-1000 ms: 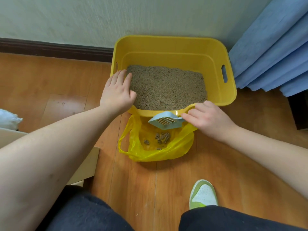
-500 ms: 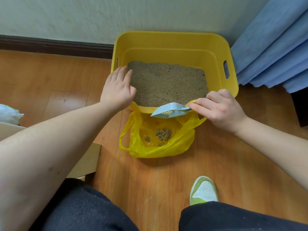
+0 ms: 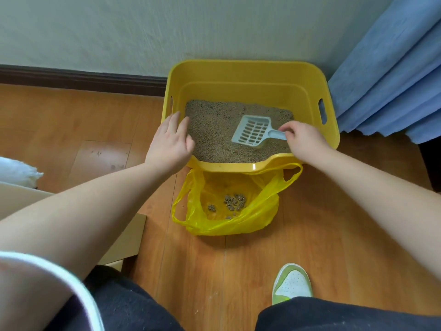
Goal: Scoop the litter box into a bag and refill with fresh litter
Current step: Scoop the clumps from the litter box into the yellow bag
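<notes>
The pale blue scoop (image 3: 253, 134) lies slotted-face up on the litter (image 3: 214, 137) inside the yellow litter box (image 3: 248, 70), its long axis running from the handle at the right hand (image 3: 301, 139), which pinches that handle, up-left to the blade. The left hand (image 3: 170, 144) rests open on the box's left rim, holding nothing. Just beside the near rim, the yellow bag (image 3: 265, 211) gapes open with clumps (image 3: 235, 201) inside; nothing blocks a sweep leftward

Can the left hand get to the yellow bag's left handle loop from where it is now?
Probably yes. The left hand rests open on the litter box rim, holding nothing, and the bag's left loop lies just below with bare floor between.
</notes>
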